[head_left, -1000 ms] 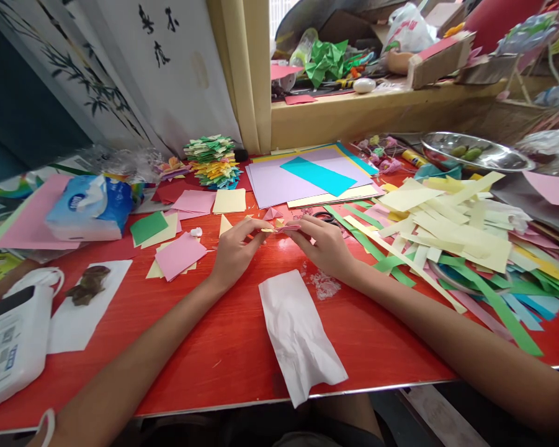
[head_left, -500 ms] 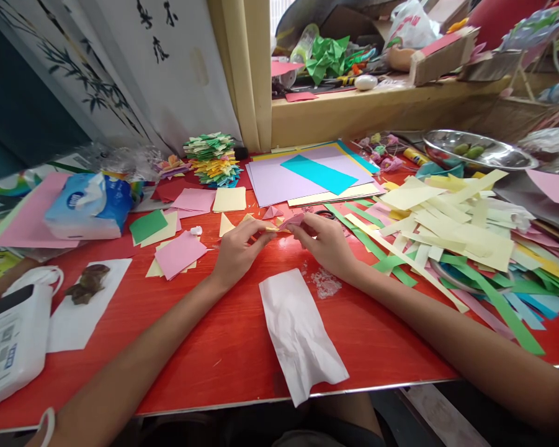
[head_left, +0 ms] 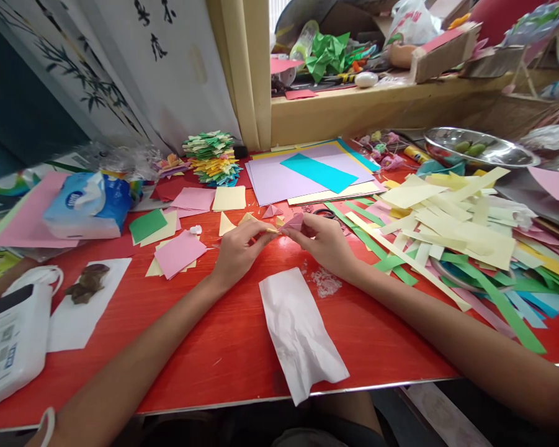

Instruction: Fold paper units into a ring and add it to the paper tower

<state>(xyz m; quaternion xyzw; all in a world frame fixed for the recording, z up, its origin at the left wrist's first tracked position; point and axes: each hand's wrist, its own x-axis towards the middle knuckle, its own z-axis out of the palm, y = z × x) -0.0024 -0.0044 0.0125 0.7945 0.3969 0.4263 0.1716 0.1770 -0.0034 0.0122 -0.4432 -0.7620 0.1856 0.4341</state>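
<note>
My left hand (head_left: 242, 249) pinches a small folded yellow paper piece (head_left: 272, 230) between thumb and fingertips. Facing it, my right hand (head_left: 326, 246) is closed on a folded pink paper triangle (head_left: 292, 223). The two pieces meet or nearly meet at their tips; whether they are joined I cannot tell. Just behind the hands lie another small pink folded piece (head_left: 272, 211) and a pale yellow folded triangle (head_left: 226, 225). A crumpled white paper (head_left: 302, 335) lies in front, with clear crumbs (head_left: 326, 283) beside it.
Pink paper squares (head_left: 181, 254) and a green one (head_left: 149, 225) lie left, near a blue tissue pack (head_left: 88, 205). Loose paper strips (head_left: 451, 230) cover the right side. Behind are a stack of folded pieces (head_left: 213, 158), lilac sheets (head_left: 270, 180) and a metal bowl (head_left: 507, 152).
The pink triangle in my right hand has turned, so more of its flat face shows. My fingers have shifted slightly around both pieces, and the forearms stay nearly in place.
</note>
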